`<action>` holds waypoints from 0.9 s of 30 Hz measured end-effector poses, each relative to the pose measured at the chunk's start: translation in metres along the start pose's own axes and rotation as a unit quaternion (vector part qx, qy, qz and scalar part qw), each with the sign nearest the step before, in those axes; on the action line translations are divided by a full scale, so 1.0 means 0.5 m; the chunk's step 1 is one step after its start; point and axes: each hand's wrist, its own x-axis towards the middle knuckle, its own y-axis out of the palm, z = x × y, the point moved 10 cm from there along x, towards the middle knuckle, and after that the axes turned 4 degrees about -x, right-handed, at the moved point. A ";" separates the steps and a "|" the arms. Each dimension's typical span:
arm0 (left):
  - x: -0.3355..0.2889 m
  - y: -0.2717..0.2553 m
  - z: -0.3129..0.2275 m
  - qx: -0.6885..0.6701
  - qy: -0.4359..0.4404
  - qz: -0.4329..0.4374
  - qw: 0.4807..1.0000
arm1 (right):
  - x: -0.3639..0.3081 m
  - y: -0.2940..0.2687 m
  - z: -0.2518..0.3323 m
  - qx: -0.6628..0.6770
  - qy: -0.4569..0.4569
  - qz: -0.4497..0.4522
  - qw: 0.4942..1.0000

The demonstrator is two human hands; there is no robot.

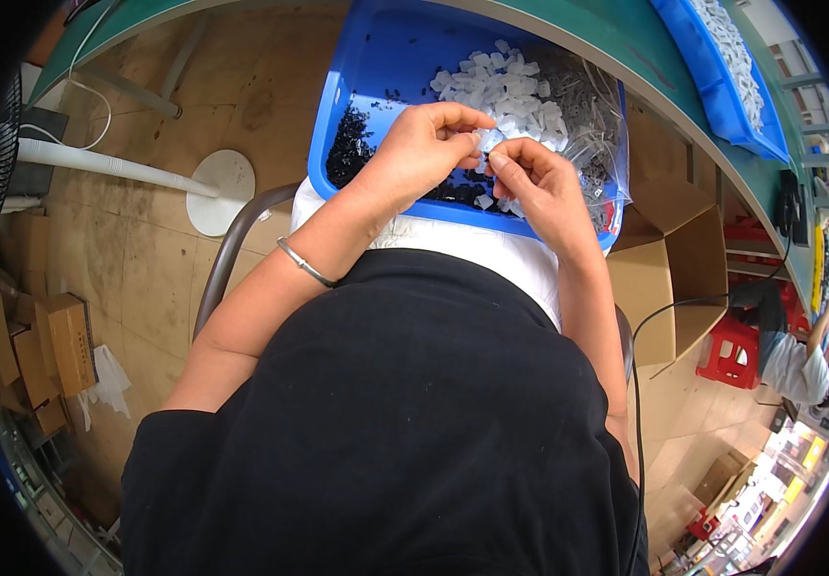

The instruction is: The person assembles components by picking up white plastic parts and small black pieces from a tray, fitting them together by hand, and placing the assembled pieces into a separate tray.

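Observation:
My left hand [422, 152] and my right hand [541, 182] meet over a blue plastic tray [322, 134] on my lap. Between my left thumb and fingers is a small translucent white plastic piece [488, 141]. My right thumb and forefinger pinch at the same piece from the other side. Beyond my hands lies a heap of similar white pieces [520, 88]. Small black parts [349, 146] are piled along the tray's left side, with more beneath my hands. At the tray's right, clear plastic bags [587, 106] hold greyish transparent parts.
A green-topped table [616, 38] curves across the far side, with another blue tray [736, 96] of white pieces on it. A fan stand's white base [223, 192] is left. An open cardboard box [669, 259] and a black cable [637, 384] are right; a person [798, 365] sits farther off.

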 end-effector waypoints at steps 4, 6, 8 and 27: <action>0.006 0.000 -0.002 0.058 0.033 0.012 0.998 | -0.003 0.004 0.003 -0.040 -0.002 0.005 0.999; 0.006 0.001 -0.005 0.061 0.044 0.012 0.997 | -0.003 -0.003 0.005 -0.036 -0.010 -0.015 0.999; 0.007 -0.003 0.002 0.032 0.026 -0.009 0.999 | -0.001 -0.014 0.014 -0.037 -0.016 -0.041 0.998; 0.005 0.014 0.013 -0.051 0.012 0.010 0.999 | -0.011 -0.033 0.071 -0.184 -0.107 -0.142 0.967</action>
